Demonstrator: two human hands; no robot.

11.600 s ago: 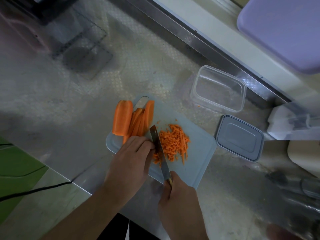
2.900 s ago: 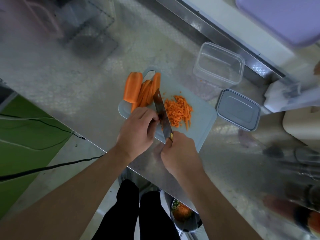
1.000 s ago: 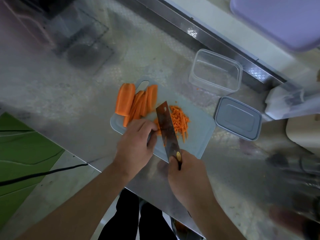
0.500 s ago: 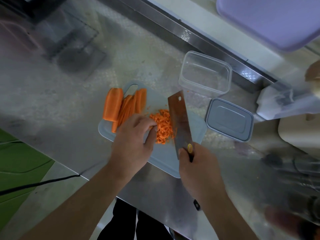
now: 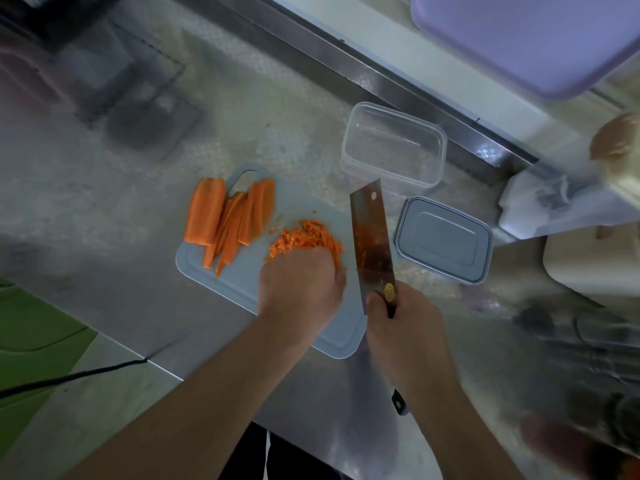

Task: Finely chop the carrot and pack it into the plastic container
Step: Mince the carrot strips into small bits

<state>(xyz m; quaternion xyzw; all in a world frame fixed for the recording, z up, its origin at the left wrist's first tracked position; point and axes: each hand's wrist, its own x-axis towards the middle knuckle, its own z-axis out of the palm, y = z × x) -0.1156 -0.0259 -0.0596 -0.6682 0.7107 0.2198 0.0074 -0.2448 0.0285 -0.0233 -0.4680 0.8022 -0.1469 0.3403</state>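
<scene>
Chopped carrot heaped on the board, box bare

The left hand point(image 5: 301, 285) cups the chopped carrot point(image 5: 304, 239) on the cutting board point(image 5: 242, 282). The right hand point(image 5: 405, 327) grips the cleaver point(image 5: 370, 237). The clear container point(image 5: 393, 148) holds nothing visible, its lid point(image 5: 443, 239) alongside.

The left hand point(image 5: 300, 289) covers the near side of the chopped carrot pile point(image 5: 306, 239) — its fingers are tucked out of sight beneath it. The cleaver's point(image 5: 371, 237) handle is mostly buried in the right hand point(image 5: 403, 330). A lilac tray point(image 5: 526, 36) is cut off by the top edge. Objects at the far right of the surface point(image 5: 104, 185) — bottom corner especially — are too blurred to identify.
</scene>
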